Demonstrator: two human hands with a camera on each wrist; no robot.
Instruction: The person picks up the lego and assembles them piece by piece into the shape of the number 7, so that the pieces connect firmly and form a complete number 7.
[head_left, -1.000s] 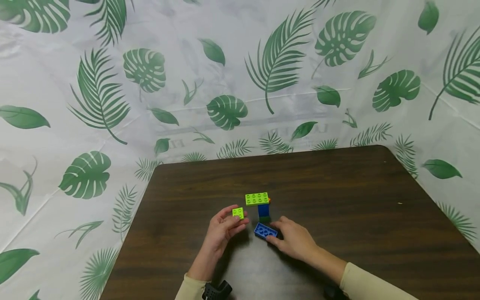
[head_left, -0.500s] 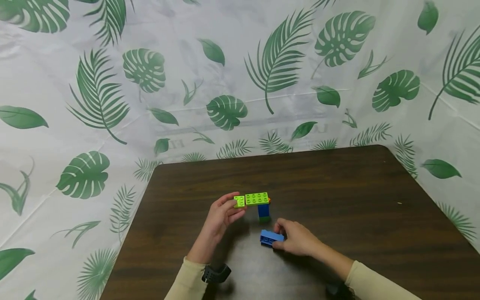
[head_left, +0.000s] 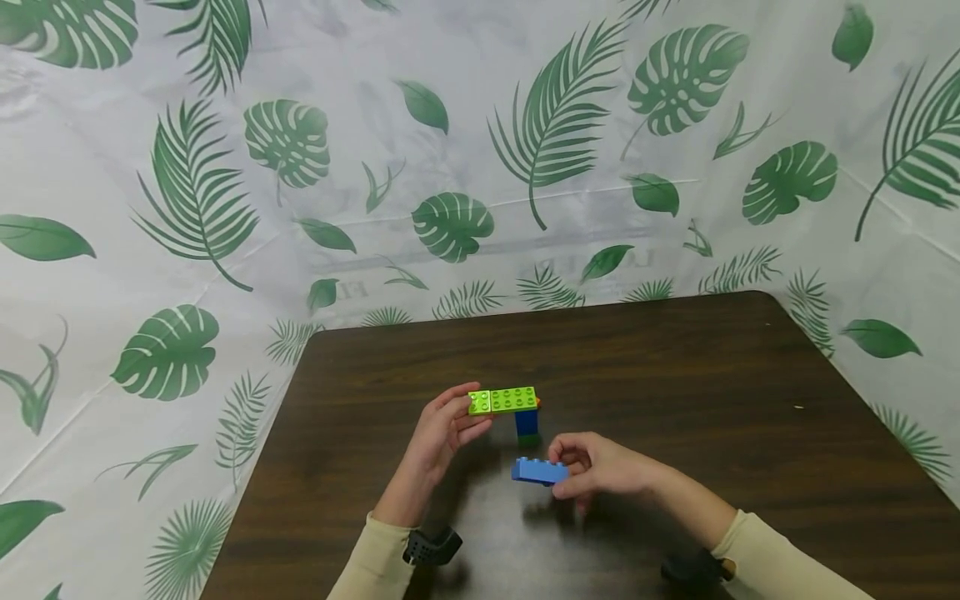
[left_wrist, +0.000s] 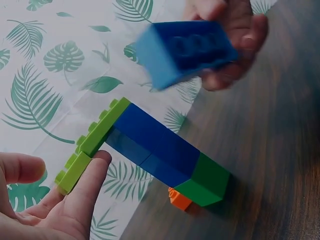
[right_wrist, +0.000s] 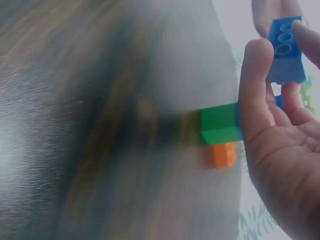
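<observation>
My left hand [head_left: 437,437] is at the left end of a small structure of toy building bricks. Straight fingers lie under a small lime brick [left_wrist: 73,171], with the thumb apart from it. That brick sits flush against a longer lime brick [head_left: 513,400], which tops a column of blue bricks [left_wrist: 155,145] on a green brick [left_wrist: 205,180]. Nearer the person, my right hand [head_left: 600,467] pinches a loose blue brick [head_left: 540,471] above the table. The brick's hollow underside faces the camera in the left wrist view.
An orange brick [left_wrist: 179,199] shows beside the column's base. Beneath everything is a dark wood-grain table [head_left: 675,375], its far edge against a white leaf-patterned sheet [head_left: 360,167]. A black band [head_left: 432,547] is on the left wrist.
The left hand has moved the small lime brick up against the longer one, and its thumb has come away. The right hand has lifted and turned the blue brick studs up.
</observation>
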